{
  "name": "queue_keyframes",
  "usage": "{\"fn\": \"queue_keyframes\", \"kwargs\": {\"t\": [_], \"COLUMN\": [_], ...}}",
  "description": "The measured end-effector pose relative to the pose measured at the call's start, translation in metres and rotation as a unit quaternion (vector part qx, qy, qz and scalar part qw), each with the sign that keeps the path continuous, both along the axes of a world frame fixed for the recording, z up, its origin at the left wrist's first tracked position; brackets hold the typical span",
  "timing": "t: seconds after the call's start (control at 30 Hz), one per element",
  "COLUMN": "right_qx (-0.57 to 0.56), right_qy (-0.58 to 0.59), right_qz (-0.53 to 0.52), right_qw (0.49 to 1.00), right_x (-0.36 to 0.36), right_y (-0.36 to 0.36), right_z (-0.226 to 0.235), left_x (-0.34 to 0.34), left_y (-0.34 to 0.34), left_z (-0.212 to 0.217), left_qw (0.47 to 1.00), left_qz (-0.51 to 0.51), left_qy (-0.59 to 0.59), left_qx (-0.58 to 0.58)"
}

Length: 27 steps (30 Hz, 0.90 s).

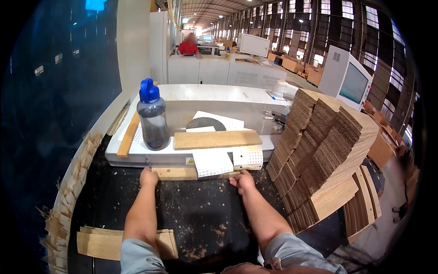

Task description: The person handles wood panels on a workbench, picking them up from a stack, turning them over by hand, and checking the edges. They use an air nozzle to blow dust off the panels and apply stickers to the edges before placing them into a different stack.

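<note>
A narrow wooden board lies along the front edge of the white machine, low against the black work surface. My left hand is closed at its left end, fingers mostly hidden by the back of the hand. At the right end, my right hand grips the board with curled fingers. A white label sheet with printed marks hangs over the middle of the board. Beside it, a curled strip of labels droops near my right hand. Just above, another wooden board rests on the machine.
On the machine stands a blue-capped water bottle, with a wooden strip beside it. Tall stacks of boards rise at right. Several loose boards lie near my left forearm. A person in red is far off.
</note>
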State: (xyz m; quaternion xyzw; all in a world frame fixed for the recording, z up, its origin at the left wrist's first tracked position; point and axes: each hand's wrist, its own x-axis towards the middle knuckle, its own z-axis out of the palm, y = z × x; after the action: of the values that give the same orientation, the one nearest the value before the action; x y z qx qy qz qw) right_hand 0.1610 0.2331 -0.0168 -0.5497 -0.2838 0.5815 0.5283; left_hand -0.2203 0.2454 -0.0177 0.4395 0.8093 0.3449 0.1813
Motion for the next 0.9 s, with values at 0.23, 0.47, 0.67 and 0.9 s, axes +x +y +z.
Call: {"fn": "queue_keyframes", "kwargs": {"t": [0.23, 0.47, 0.67, 0.9], "right_qx": [0.042, 0.108, 0.098, 0.061], "right_qy": [0.032, 0.041, 0.016, -0.024], "right_qz": [-0.033, 0.006, -0.057, -0.097], "right_qw": [0.998, 0.993, 0.993, 0.993], "right_x": [-0.014, 0.026, 0.067, 0.113], "right_y": [-0.098, -0.217, -0.354, -0.484], "right_z": [0.042, 0.082, 0.066, 0.045], "left_x": [-0.031, -0.006, 0.051, 0.096], "left_y": [-0.073, -0.212, -0.39, -0.528], "left_z": [0.022, 0.097, 0.096, 0.029], "left_qw": [0.991, 0.961, 0.943, 0.952], "left_qz": [-0.012, -0.112, -0.085, -0.114], "left_qy": [-0.115, -0.089, -0.257, -0.262], "left_qx": [0.062, 0.238, 0.195, 0.108]}}
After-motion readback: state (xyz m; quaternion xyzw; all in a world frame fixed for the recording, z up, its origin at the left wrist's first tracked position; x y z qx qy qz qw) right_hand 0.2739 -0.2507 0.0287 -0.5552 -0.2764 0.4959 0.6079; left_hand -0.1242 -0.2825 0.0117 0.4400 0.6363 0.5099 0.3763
